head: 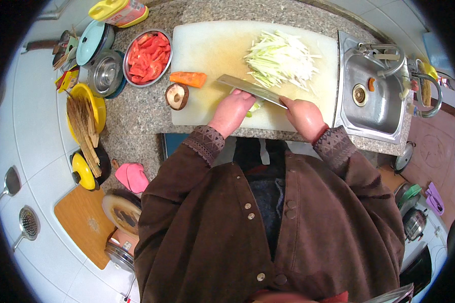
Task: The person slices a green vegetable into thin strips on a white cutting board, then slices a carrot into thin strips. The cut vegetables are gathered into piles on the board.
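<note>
My right hand (pixel 303 114) grips the handle of a kitchen cleaver (pixel 250 88), whose blade slants up and left across the white cutting board (pixel 208 34). Against the near side of the blade, my left hand (pixel 233 110) presses on a pale green vegetable piece (pixel 254 107), mostly hidden under the fingers. Beyond the blade lies a heap of shredded pale green vegetable (pixel 280 58). At the board's left side rest a carrot piece (pixel 189 78) and a mushroom (pixel 176 96) with its underside up.
Left of the board stands a metal bowl of cut tomatoes (pixel 148 57), near a glass bowl (pixel 105 75) and a yellow basin (pixel 100 113). A steel sink (pixel 379 106) with a faucet (pixel 394 51) adjoins the board's right edge. An orange scrap (pixel 371 84) lies inside the sink.
</note>
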Tool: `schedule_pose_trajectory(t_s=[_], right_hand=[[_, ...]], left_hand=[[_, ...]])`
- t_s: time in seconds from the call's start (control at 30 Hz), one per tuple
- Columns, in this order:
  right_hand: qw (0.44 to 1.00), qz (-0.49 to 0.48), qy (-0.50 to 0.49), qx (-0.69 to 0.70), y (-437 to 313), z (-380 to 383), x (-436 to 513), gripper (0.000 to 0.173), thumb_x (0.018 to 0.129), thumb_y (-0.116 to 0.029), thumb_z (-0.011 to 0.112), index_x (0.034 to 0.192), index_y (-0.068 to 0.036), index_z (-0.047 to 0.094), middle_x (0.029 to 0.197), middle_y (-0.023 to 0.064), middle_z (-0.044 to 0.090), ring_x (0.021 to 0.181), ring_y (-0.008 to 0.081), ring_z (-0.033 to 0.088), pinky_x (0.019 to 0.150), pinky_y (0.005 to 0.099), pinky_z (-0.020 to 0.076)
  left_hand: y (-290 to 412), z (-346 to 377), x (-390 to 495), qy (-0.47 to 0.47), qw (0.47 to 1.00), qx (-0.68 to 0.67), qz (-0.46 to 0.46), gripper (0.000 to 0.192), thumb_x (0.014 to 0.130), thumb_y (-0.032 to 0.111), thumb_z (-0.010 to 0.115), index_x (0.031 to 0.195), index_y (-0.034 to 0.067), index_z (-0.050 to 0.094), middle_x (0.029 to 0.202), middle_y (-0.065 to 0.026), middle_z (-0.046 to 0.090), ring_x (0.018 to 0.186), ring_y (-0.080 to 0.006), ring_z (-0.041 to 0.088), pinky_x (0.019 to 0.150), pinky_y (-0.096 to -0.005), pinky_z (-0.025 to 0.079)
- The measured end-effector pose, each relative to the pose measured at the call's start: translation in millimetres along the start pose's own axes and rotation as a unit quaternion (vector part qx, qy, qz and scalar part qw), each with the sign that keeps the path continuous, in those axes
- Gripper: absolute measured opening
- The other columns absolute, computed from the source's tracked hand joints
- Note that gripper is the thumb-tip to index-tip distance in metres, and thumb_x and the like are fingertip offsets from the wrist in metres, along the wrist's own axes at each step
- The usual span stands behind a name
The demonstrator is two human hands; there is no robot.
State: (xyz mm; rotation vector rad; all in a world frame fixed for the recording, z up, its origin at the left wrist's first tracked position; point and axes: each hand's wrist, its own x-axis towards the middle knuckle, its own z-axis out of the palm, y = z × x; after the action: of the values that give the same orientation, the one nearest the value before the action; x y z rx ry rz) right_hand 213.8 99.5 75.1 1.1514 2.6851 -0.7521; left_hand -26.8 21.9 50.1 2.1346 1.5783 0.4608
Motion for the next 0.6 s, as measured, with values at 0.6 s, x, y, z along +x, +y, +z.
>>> schedule_pose_trajectory(t_s=[0.6], right_hand=[[1.0,-0.002,0.006,-0.001,-6.7,4.0,0.0,0.033,0.089,-0.012,0.054,0.121,-0.009,0.063,0.075,0.02,0.066,0.071,0.0398,0.066,0.065,0.0514,0.0512]], left_hand=[[-3.2,5.5,-0.6,-0.015,1.0,0.013,-0.013,0.032,0.085,0.007,0.056,0.114,0.005,0.068,0.116,-0.0147,0.068,0.114,-0.0348,0.06,0.095,-0.0404,0.051]])
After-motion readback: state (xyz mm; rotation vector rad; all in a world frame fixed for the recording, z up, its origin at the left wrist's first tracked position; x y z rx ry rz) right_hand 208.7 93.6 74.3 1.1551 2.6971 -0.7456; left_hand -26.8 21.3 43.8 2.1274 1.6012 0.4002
